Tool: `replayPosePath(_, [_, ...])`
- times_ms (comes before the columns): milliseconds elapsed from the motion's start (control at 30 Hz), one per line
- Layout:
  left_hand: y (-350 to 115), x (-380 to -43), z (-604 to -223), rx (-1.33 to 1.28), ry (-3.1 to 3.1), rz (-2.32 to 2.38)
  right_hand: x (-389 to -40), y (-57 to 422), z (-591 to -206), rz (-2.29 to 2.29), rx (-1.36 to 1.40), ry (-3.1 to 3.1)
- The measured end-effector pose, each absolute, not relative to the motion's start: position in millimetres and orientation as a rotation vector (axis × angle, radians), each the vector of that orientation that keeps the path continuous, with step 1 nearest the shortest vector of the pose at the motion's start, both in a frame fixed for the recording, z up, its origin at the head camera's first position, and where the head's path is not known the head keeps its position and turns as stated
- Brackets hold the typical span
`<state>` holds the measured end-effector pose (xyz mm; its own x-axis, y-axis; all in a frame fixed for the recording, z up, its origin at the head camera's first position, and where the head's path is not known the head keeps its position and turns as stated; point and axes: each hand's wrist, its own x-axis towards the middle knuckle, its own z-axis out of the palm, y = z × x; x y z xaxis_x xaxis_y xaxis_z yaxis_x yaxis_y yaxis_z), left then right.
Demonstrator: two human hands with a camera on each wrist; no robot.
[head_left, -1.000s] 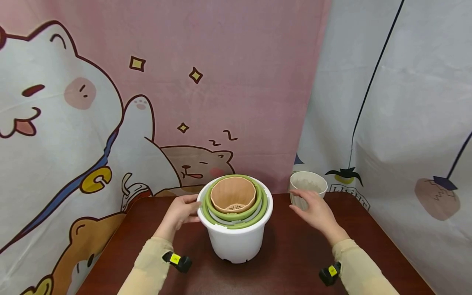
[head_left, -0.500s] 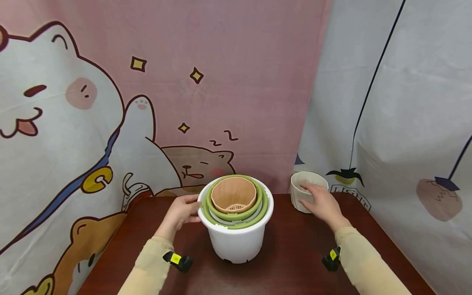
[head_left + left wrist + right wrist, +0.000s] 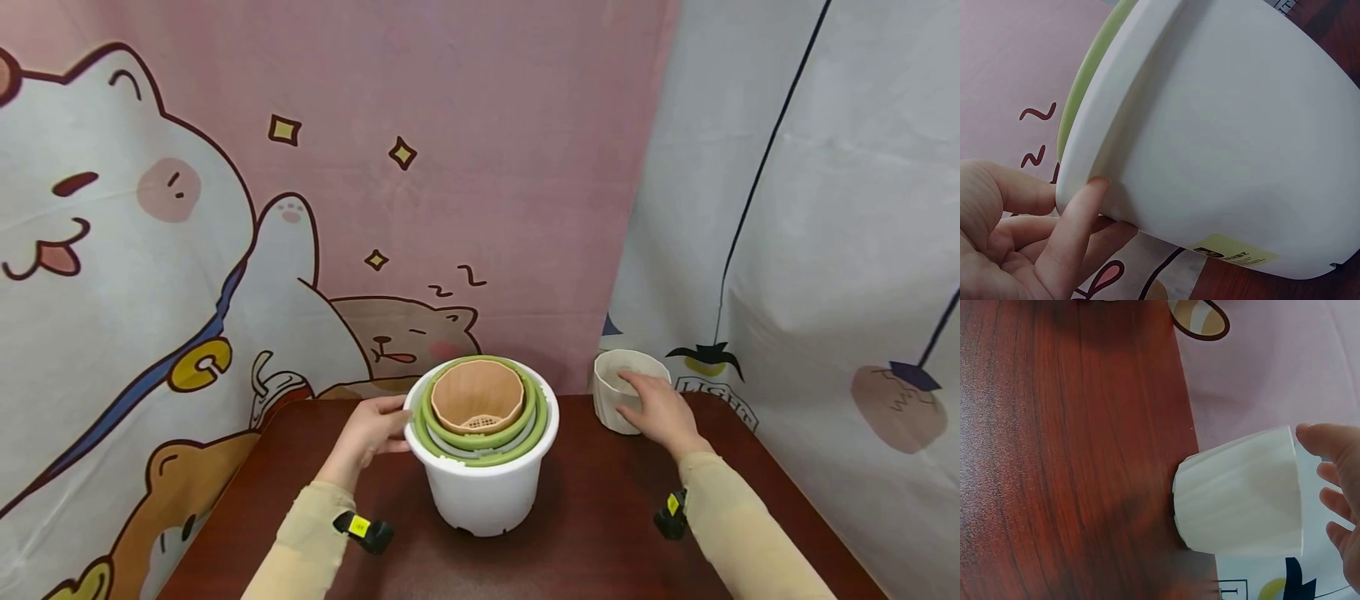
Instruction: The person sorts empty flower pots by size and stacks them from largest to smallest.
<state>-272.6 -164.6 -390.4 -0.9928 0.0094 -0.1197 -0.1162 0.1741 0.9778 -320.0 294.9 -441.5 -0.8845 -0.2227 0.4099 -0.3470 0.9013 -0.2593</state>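
Observation:
A large white flowerpot (image 3: 483, 496) stands upright on the table, with green and grey pots nested in it and a tan pot (image 3: 476, 396) innermost. My left hand (image 3: 372, 429) holds the white pot by its left rim; in the left wrist view the thumb (image 3: 1079, 219) lies under the lip, other fingers at the edge. To the right, at the table's back, stands a small cream flowerpot (image 3: 1241, 494) with a ribbed wall. Over its rim hovers my right hand (image 3: 662, 412), thumb and fingers spread, holding nothing.
The dark red wooden table (image 3: 585, 542) ends just behind the pots. A pink cartoon curtain (image 3: 480, 167) hangs behind it, and a pale printed curtain (image 3: 825, 250) hangs along the right side.
My right hand has moved right, from the cream pot's left front to its right side above the rim. The left hand stays on the white pot, and the pots have not moved.

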Motion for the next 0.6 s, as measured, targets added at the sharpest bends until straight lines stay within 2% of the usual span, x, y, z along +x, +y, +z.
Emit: replayPosePath(600, [-164,-274,-392,-0.113,2.330,1.951,-324,296,-458,0.402,0.367,-2.790])
